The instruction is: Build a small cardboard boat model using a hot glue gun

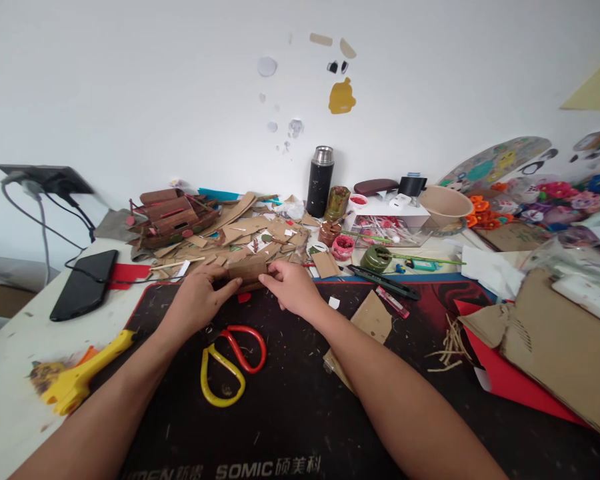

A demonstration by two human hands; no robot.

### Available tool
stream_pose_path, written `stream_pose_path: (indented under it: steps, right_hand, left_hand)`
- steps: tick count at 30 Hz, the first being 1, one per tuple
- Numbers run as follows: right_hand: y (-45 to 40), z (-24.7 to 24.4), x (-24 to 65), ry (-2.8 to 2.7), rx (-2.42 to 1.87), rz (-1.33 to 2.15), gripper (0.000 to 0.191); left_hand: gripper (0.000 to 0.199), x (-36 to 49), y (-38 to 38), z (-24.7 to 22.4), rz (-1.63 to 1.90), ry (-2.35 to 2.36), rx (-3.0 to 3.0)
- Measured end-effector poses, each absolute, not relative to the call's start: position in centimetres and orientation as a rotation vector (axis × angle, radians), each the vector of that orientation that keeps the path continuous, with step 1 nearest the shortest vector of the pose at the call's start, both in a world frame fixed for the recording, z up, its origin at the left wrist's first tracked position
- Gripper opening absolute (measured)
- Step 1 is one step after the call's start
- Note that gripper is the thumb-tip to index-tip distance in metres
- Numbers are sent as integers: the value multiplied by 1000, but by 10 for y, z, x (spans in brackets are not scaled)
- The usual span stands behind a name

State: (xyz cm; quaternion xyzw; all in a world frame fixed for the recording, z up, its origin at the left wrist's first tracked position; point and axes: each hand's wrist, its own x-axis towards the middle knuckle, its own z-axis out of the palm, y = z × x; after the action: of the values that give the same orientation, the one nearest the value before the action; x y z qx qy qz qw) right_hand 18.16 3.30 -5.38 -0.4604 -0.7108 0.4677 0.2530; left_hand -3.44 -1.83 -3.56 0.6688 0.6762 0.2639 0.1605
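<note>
A small brown cardboard piece (249, 269), bent like a little box or roof, is held between my two hands just above the far edge of the dark mat (290, 413). My left hand (207, 293) grips its left end, thumb along the near side. At its right end, my right hand (289, 285) pinches it between thumb and fingers. Scissors (223, 393) with one red and one yellow handle lie on the mat below my left hand, their blades mostly hidden. A small red scrap (244, 298) rests beneath the cardboard piece.
Cardboard scraps (240, 230) heap up behind my hands, beside a brown cardboard model (173, 217). A yellow glue gun (87, 373) and a phone (85, 285) lie left. Open paint jars (377, 259), a utility knife (385, 283) and a black thermos (321, 181) stand or lie beyond.
</note>
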Motion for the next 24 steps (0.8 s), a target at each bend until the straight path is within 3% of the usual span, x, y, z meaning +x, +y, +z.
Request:
stream_pose_path:
  steps: [24]
  right_hand:
    - [34, -53, 183, -1946, -1235, 1326, 13]
  left_hand:
    - [37, -33, -17, -34, 737, 1865, 1950]
